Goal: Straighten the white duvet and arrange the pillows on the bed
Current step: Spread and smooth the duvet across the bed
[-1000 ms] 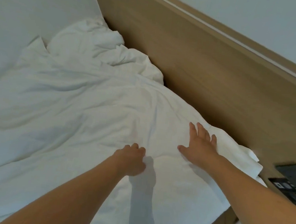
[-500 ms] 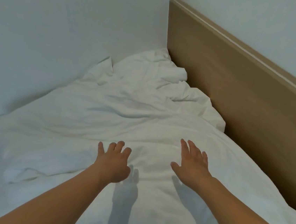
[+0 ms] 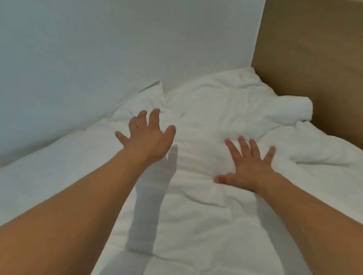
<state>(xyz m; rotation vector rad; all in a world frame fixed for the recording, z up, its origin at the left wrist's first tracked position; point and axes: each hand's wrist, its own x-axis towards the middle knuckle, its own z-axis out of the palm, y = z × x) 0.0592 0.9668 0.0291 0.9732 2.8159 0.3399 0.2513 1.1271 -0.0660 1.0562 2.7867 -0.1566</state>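
Both hands spread, gripping nothing: your right hand [image 3: 248, 164] flat on duvet [image 3: 202, 206], left hand [image 3: 148, 136] just above it. Rumpled end [image 3: 247, 99] lies straight ahead in corner btw wall [image 3: 96, 39] & headboard [image 3: 329, 63]; right hand nearer. No clear pillows.

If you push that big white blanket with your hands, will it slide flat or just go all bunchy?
Probably bunchy first. The white duvet looks soft and floppy: it dents and creases around the right hand pressing it. It likely piles up rather than slides, as the crumpled heap by the headboard suggests. It seems light, so the open left hand could sweep folds flat.
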